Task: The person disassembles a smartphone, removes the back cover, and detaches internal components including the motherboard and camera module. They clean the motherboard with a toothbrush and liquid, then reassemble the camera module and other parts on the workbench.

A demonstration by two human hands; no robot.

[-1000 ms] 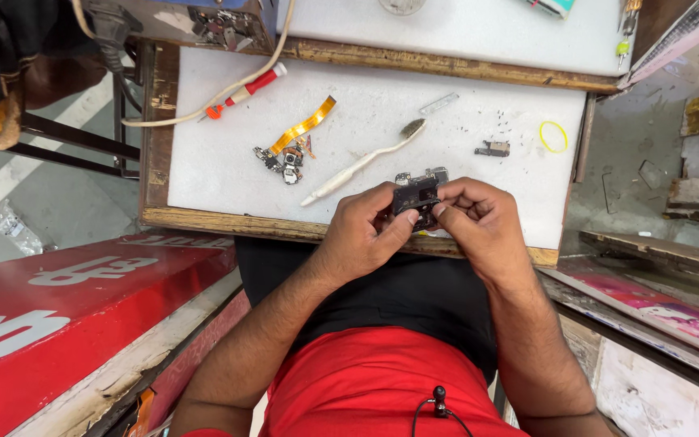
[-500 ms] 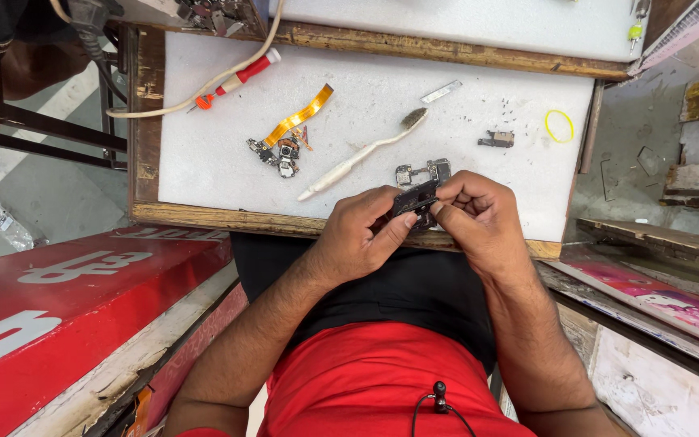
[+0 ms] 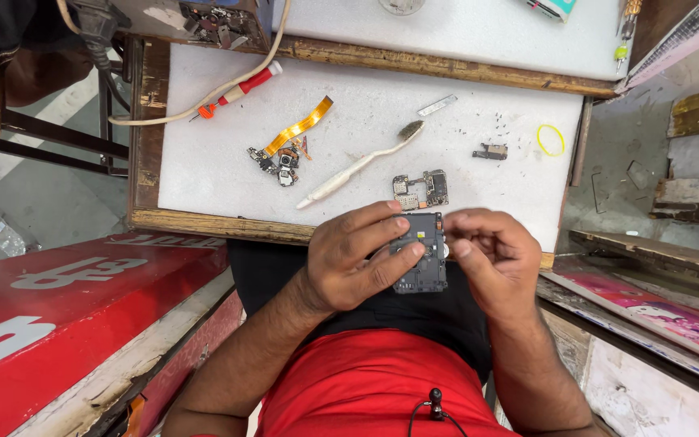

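Frame (image 3: 421,255) between left fingers (image 3: 382,243) (gripped)
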